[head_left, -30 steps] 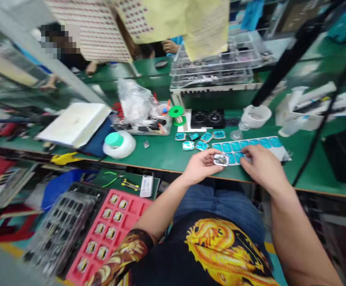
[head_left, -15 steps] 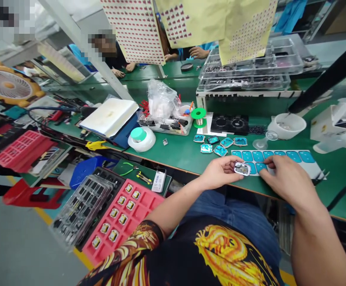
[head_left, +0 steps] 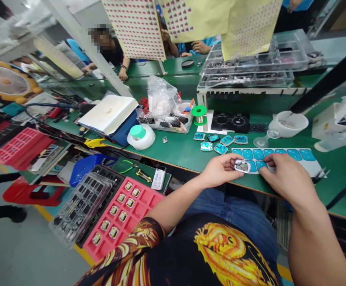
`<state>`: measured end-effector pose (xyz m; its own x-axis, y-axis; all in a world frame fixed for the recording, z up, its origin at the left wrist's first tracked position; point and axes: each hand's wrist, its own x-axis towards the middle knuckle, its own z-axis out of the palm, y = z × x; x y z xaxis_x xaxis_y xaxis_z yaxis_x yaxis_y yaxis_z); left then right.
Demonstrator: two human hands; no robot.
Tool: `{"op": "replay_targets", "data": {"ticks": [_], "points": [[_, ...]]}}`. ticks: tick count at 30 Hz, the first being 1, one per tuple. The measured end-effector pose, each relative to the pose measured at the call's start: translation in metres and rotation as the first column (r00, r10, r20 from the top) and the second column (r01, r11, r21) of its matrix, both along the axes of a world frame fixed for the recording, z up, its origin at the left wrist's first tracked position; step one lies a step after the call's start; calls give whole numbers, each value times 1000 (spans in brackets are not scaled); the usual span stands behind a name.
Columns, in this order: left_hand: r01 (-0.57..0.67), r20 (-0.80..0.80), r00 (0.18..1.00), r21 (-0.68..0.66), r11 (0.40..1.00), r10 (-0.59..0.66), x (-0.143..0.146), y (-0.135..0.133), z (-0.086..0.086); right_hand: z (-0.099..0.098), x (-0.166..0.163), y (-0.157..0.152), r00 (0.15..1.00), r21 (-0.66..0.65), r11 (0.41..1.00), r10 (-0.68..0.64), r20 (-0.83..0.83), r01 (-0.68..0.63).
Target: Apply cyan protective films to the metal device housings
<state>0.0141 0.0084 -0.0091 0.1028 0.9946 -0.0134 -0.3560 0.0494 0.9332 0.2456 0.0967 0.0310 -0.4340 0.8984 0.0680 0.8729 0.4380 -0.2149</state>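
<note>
The green counter (head_left: 177, 151) ran wide; near its front edge, a slackening left hand (head_left: 220, 170) could've dropped the small white-rimmed rectangular case (head_left: 242, 166), a tug creased the white sheet of glossy blue squares (head_left: 311, 169)! Left fingers closed round the case; the right hand (head_left: 288, 174) touched the sheet, pinching or not, I couldn't tell.
</note>
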Motion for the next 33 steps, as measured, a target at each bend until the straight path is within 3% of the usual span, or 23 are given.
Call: {"op": "replay_targets", "data": {"ticks": [15,33], "points": [[-53,-99,994,-39,998,49,1,-6,13,2,-7,-9,991,-12,999,-34,-127,33],[-48,-98,994,-32,998,45,3,-4,6,-11,-3,-12,975,69,998,18,-223,-2]]}}
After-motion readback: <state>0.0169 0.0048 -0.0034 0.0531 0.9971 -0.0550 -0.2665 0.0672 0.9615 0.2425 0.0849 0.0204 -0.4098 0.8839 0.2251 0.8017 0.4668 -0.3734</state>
